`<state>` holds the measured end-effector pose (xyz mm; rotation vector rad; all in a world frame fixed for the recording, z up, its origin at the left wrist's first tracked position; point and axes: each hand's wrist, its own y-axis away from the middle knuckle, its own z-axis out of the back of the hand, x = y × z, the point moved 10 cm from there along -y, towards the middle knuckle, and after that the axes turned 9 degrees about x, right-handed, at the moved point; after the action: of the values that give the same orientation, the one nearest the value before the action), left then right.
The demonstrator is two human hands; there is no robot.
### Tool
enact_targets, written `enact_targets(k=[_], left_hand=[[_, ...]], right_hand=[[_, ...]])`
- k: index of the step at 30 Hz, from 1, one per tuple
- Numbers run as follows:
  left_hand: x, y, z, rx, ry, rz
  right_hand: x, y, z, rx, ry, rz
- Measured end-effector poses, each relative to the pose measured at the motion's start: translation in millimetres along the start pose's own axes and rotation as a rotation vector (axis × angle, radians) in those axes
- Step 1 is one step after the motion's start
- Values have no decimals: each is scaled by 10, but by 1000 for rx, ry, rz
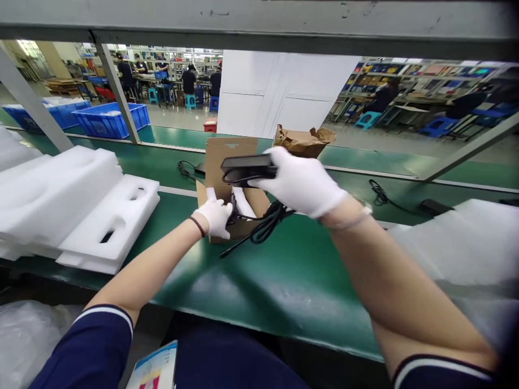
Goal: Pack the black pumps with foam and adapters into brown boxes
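Note:
A black power adapter (247,163) is gripped in my gloved right hand (302,181), raised over an open cardboard box (232,147). Its bundled black cable (267,222) hangs below, in front of the box's right side, with one end sticking out to the left. My gloved left hand (214,217) is at the near left corner of the box, fingers bent over its wall and partly inside. Inside the box, a white foam piece (243,204) shows, along with something black by my left fingertips that I cannot make out fully.
White foam trays (133,202) are stacked at left; translucent white sheets (466,243) lie at right. Crumpled brown paper (304,141) stands behind the box. Another corded adapter (433,207) lies at right. Blue crates (109,121) stand beyond the frame post (117,86). People sit farther back.

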<state>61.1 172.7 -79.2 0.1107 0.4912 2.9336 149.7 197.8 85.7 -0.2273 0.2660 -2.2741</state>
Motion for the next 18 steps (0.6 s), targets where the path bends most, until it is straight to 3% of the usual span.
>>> enact_targets(k=[4,7,10,14,18], left_hand=[[-277,36,-77,-37,-63,2],[-305,45,-99,-89,-54,49],[-307,23,-105,-124,-25,73],[-339,-9,-131,-109,1,68],[-344,-26,-155,-124,34,67]], right_hand=[[286,-651,-699,396,356,184],[180,-795,-1058,575,472,169],[65,-801,-1132,623,551,122],[204,-784,-1242,660,514,148],[390,-772,-1654,746,447,205]])
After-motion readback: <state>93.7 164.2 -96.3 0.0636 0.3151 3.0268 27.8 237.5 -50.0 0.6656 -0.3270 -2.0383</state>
